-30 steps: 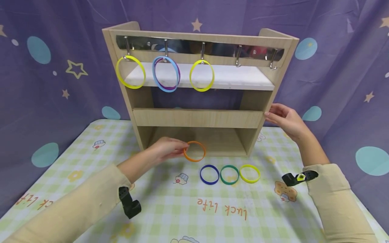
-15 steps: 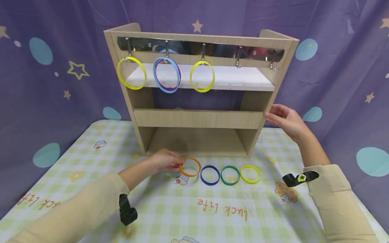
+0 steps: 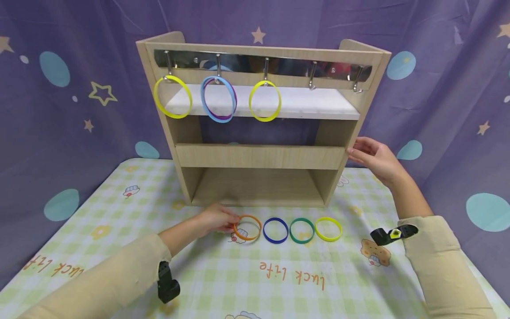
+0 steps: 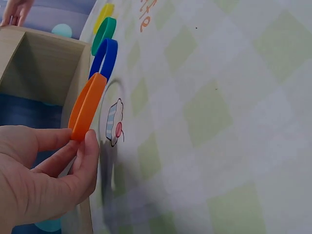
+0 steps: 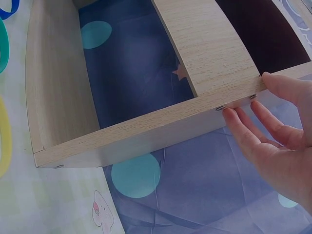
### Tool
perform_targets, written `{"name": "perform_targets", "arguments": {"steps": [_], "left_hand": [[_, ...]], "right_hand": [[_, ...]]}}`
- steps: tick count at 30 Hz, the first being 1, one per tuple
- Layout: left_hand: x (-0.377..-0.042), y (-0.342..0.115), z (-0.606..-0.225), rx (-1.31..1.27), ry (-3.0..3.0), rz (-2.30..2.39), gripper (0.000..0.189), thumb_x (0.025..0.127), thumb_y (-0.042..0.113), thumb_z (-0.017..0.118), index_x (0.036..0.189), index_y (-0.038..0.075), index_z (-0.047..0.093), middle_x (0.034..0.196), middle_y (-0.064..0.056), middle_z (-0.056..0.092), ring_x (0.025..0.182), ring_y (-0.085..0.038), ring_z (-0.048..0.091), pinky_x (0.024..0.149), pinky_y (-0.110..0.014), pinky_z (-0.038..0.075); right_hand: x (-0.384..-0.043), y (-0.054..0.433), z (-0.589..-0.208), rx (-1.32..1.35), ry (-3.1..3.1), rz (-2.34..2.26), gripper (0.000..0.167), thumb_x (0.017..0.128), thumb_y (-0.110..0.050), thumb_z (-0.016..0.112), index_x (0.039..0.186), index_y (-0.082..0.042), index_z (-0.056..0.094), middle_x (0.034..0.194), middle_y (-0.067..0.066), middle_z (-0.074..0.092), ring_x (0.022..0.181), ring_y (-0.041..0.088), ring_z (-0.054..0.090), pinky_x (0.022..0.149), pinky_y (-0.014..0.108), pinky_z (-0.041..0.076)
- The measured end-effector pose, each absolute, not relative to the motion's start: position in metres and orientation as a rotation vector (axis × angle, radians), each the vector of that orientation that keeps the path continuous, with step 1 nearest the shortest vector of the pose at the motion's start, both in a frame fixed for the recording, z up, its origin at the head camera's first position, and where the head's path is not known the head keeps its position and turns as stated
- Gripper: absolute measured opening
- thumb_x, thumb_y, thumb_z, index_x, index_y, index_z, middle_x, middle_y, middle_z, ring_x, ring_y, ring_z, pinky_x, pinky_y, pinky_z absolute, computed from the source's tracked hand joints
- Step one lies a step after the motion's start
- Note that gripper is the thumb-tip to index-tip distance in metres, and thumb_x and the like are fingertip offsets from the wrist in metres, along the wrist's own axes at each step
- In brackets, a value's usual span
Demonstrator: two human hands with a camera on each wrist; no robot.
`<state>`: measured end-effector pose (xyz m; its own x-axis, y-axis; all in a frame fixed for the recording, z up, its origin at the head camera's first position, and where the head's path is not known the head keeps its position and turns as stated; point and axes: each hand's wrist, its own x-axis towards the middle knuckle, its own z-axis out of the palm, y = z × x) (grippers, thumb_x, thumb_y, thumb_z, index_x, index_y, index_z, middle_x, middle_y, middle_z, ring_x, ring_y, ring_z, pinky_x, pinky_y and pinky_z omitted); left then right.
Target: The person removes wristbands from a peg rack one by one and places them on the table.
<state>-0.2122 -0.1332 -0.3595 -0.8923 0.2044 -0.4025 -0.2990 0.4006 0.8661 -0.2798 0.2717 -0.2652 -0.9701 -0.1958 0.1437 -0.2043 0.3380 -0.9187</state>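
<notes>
My left hand [image 3: 217, 219] pinches the left edge of an orange wristband [image 3: 260, 229] between thumb and fingertips. In the left wrist view the orange wristband [image 4: 90, 105] is tilted, its lower edge between the fingertips and its shadow on the cloth. Right of it lie a blue wristband [image 3: 276, 242], a green wristband [image 3: 302, 242] and a yellow wristband [image 3: 328, 239], in a row. My right hand [image 3: 376, 159] touches the right side of a wooden shelf [image 3: 260, 156]. In the right wrist view its fingers [image 5: 239, 126] rest on the outer side panel, the thumb at the front edge.
A metal hook rail [image 3: 284, 66] runs along the shelf's top. A yellow wristband [image 3: 179, 116] hangs from the first hook, light blue [image 3: 219, 118] and purple ones from the second, another yellow wristband [image 3: 264, 119] from the third. A checked tablecloth [image 3: 223, 283] lies underneath; a purple curtain [image 3: 95, 26] hangs behind.
My left hand has come down and toward me, bringing the orange wristband from in front of the shelf's bottom to the left end of the row. My right hand has stayed on the shelf.
</notes>
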Motion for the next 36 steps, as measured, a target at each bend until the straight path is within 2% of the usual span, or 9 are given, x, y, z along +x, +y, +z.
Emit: {"name": "perform_targets", "arguments": {"steps": [5, 11, 17, 20, 25, 36], "left_hand": [[-0.213, -0.132, -0.363, -0.077, 2.261, 1.465, 0.024, 0.092, 0.003, 0.06, 0.11, -0.012, 0.065, 0.097, -0.022, 0.07, 0.069, -0.008, 0.064, 0.073, -0.022, 0.062], [-0.214, -0.13, -0.368, -0.05, 2.303, 1.423, 0.023, 0.091, 0.005, 0.062, 0.108, -0.01, 0.067, 0.095, -0.021, 0.072, 0.069, -0.01, 0.065, 0.073, -0.025, 0.062], [-0.214, -0.129, -0.368, -0.062, 2.306, 1.433, 0.023, 0.09, 0.003, 0.062, 0.108, -0.011, 0.066, 0.094, -0.021, 0.071, 0.071, -0.011, 0.066, 0.076, -0.027, 0.063], [-0.215, -0.129, -0.368, -0.064, 2.323, 1.443, 0.022, 0.09, 0.002, 0.063, 0.106, -0.012, 0.067, 0.094, -0.021, 0.071, 0.072, -0.012, 0.067, 0.077, -0.028, 0.063], [-0.216, -0.13, -0.366, -0.031, 2.341, 1.447, 0.022, 0.09, 0.003, 0.063, 0.105, -0.012, 0.067, 0.096, -0.024, 0.071, 0.075, -0.014, 0.069, 0.077, -0.028, 0.063], [-0.219, -0.131, -0.352, 0.063, 2.362, 1.454, 0.032, 0.088, 0.004, 0.062, 0.114, -0.015, 0.061, 0.107, -0.029, 0.068, 0.084, -0.022, 0.071, 0.085, -0.035, 0.062]], "right_hand": [[-0.28, 0.272, -0.265, 0.383, -2.569, 1.759, 0.031, 0.095, -0.024, 0.061, 0.122, -0.016, 0.048, 0.103, -0.016, 0.057, 0.094, -0.006, 0.059, 0.081, 0.006, 0.054], [-0.28, 0.272, -0.266, 0.382, -2.587, 1.739, 0.035, 0.095, -0.025, 0.06, 0.126, -0.014, 0.047, 0.104, -0.018, 0.057, 0.094, -0.006, 0.059, 0.082, 0.006, 0.053], [-0.279, 0.272, -0.266, 0.391, -2.572, 1.742, 0.029, 0.095, -0.023, 0.06, 0.121, -0.017, 0.049, 0.103, -0.017, 0.058, 0.094, -0.006, 0.059, 0.082, 0.006, 0.054], [-0.279, 0.271, -0.265, 0.386, -2.573, 1.737, 0.034, 0.095, -0.024, 0.06, 0.125, -0.012, 0.048, 0.102, -0.017, 0.057, 0.094, -0.006, 0.059, 0.081, 0.007, 0.054], [-0.281, 0.269, -0.262, 0.346, -2.601, 1.703, 0.053, 0.095, -0.027, 0.06, 0.136, 0.0, 0.041, 0.102, -0.019, 0.057, 0.094, -0.007, 0.059, 0.083, 0.008, 0.054], [-0.28, 0.269, -0.262, 0.306, -2.633, 1.685, 0.061, 0.095, -0.03, 0.06, 0.14, 0.002, 0.036, 0.103, -0.02, 0.056, 0.093, -0.009, 0.058, 0.083, 0.006, 0.053]]}}
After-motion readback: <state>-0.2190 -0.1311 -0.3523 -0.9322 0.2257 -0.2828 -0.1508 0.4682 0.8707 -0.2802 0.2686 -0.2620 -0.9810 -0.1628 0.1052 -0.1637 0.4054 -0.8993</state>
